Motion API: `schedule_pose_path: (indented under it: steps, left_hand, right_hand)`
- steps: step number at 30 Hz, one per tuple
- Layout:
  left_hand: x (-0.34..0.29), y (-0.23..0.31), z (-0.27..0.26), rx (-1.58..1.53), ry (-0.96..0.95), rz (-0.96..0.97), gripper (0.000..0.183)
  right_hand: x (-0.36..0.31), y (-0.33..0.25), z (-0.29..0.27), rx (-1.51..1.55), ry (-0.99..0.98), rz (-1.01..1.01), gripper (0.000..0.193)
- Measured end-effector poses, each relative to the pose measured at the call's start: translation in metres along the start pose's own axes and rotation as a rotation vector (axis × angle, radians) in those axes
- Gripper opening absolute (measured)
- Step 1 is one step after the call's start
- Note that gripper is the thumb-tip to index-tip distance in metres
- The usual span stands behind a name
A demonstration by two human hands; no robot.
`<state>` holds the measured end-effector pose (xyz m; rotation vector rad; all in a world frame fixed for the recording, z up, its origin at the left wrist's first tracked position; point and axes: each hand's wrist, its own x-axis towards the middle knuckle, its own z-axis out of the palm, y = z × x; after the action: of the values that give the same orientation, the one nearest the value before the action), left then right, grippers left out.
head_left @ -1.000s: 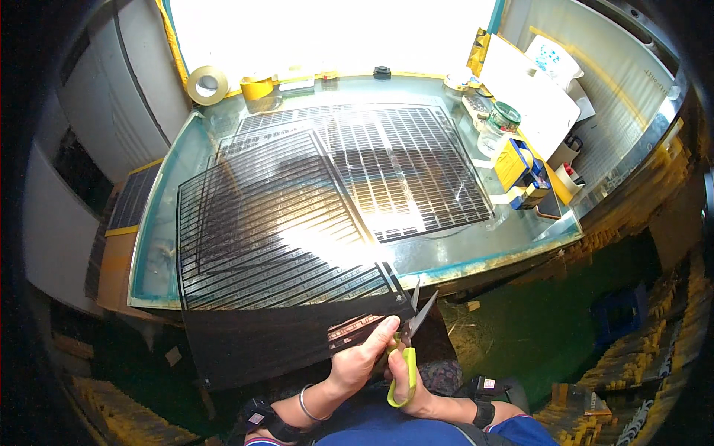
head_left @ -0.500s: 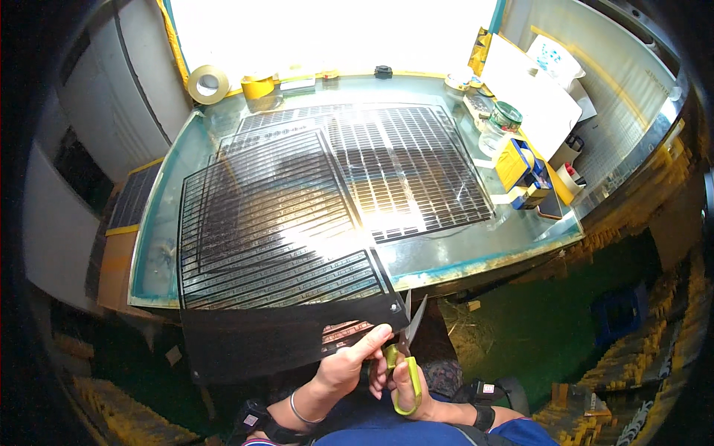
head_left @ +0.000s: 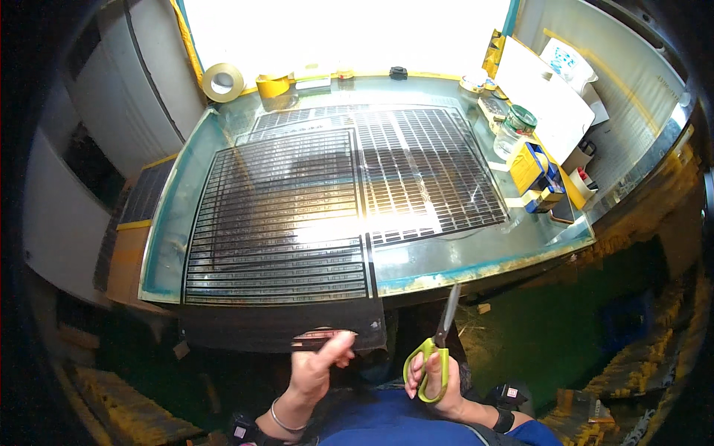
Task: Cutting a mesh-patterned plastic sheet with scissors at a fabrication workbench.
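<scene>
A large, dark, see-through film sheet with rows of printed strips lies over the near left of the glass-topped table, its plain black border hanging past the front edge. My left hand is closed at that border, thumb above and fingers curled beneath; exactly how the film sits between them is partly hidden. To the right, my right hand grips the green-handled scissors, fingers through the loops. Their blades point away from me, almost together, apart from the film. Another gridded film sheet lies flat behind and to the right.
Tape rolls and a yellow roll stand along the back left. On the right are a clear jar, a yellow-and-blue tape dispenser and a white board. A bright panel rises behind the table.
The scissors have moved right, away from the film's corner, and their blades have closed together. My left hand has shifted left along the border, and the sheet has straightened against the table.
</scene>
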<state>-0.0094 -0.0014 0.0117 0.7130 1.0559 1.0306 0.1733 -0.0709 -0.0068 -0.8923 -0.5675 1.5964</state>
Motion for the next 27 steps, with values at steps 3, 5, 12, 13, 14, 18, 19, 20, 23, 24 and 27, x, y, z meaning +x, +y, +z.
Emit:
schedule_pose_path:
  steps: [3,5,12,13,14,18,19,20,23,24,27]
  left_hand:
    - [-0.008,0.008,-0.024,-0.032,0.398,0.270,0.012]
    - [-0.010,0.018,-0.045,0.058,0.564,0.462,0.030]
    - [-0.027,0.082,-0.104,0.180,0.372,0.532,0.041]
    - [-0.031,0.093,-0.119,0.191,0.242,0.437,0.042]
    - [-0.040,0.105,-0.131,0.205,0.119,0.351,0.042]
    - [-0.017,0.096,-0.127,0.051,0.280,0.451,0.037]
    - [-0.014,0.097,-0.119,0.061,0.308,0.442,0.033]
    - [-0.009,0.096,-0.123,0.054,0.296,0.438,0.033]
    - [-0.009,0.101,-0.156,0.033,0.118,0.385,0.030]
    - [-0.007,0.100,-0.145,-0.083,0.342,0.439,0.030]
    - [-0.005,0.090,-0.147,-0.275,0.350,0.515,0.032]
  right_hand:
    - [0.008,0.006,0.003,-0.025,0.020,-0.101,0.041]
    - [0.013,0.009,0.000,-0.070,0.032,-0.111,0.037]
    - [0.023,-0.023,0.002,-0.362,0.069,-0.078,0.034]
    - [0.027,-0.030,0.000,-0.333,0.154,-0.136,0.030]
    - [0.029,-0.034,0.000,-0.300,0.228,-0.197,0.027]
    - [0.041,-0.048,-0.014,-0.106,0.408,-0.449,0.014]
    - [0.042,-0.053,-0.017,-0.085,0.446,-0.473,0.014]
    - [0.043,-0.056,-0.019,-0.068,0.463,-0.492,0.014]
    - [0.042,-0.065,-0.020,-0.077,0.486,-0.499,0.015]
    - [0.042,-0.067,-0.017,-0.107,0.477,-0.473,0.014]
    - [0.048,-0.067,-0.012,-0.170,0.452,-0.428,0.013]
